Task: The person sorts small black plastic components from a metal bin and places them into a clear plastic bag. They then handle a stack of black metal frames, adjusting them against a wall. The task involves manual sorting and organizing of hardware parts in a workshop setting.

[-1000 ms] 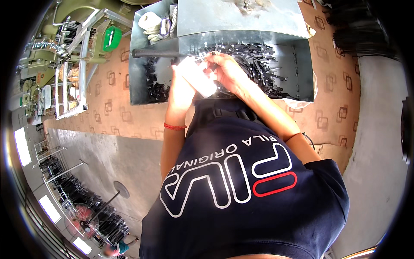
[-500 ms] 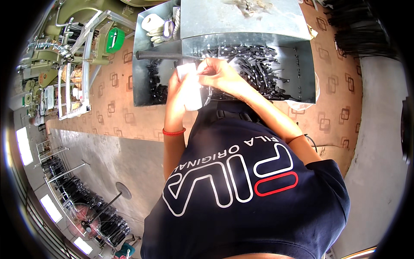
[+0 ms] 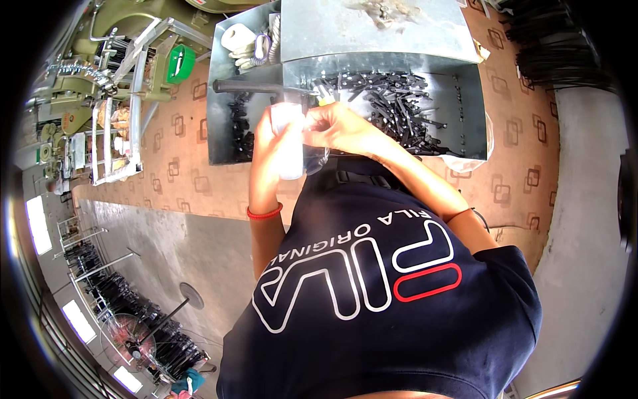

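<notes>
A white oblong piece (image 3: 291, 156), washed out by glare, stands roughly upright in front of me, and its exact kind does not show. My left hand (image 3: 269, 136) is closed round its left side. Just to the right, my right hand (image 3: 342, 128) has thumb and fingers pinched together against the upper right edge of that piece; what lies between the fingertips is hidden. Behind both hands is a metal tray (image 3: 476, 113) holding many small black parts (image 3: 402, 100). A tool's dark handle (image 3: 246, 86) lies across the tray's left part.
A grey metal plate (image 3: 379, 30) covers the tray's far part. Its far-left compartment holds a white roll (image 3: 236, 36) and cord (image 3: 272, 40). Green machines (image 3: 80, 86) and a green cup (image 3: 180, 64) stand at left. Black strips (image 3: 558, 53) hang at far right.
Both hands have come slightly nearer to me with the white piece. The right hand has dropped a little, and a small yellow spot now shows above it.
</notes>
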`<state>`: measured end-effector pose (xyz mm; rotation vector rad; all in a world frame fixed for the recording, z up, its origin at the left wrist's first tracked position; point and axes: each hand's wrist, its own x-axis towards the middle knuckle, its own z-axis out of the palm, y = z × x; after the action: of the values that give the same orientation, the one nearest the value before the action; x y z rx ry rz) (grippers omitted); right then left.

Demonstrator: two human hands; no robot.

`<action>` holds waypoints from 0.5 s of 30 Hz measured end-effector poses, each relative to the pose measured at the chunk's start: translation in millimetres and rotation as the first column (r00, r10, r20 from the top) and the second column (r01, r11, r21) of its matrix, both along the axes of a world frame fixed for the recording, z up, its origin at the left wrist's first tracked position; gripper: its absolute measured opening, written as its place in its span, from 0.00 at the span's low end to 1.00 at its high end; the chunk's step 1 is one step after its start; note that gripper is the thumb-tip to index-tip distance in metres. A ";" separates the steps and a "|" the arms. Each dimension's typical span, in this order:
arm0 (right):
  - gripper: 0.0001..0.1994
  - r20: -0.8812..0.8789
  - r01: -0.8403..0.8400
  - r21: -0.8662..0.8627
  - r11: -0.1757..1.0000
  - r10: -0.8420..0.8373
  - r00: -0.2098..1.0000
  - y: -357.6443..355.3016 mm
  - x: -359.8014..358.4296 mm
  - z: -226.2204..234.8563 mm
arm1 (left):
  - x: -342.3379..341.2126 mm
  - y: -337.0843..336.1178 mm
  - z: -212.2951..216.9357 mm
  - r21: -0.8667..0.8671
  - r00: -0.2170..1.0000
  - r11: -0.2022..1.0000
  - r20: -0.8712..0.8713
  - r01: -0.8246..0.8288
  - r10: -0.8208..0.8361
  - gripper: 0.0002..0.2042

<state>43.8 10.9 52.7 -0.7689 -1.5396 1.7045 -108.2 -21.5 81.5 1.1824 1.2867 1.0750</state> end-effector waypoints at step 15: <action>0.09 0.250 0.141 0.071 0.988 -0.154 0.956 -7.1 -2.8 16.7 | 11.9 -2.4 8.1 0.185 0.969 0.973 -0.176 -0.139 0.172 0.13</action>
<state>41.0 3.8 69.3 -1.0825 -1.6453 1.4949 -96.3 -24.0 89.5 1.3576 1.4788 1.2297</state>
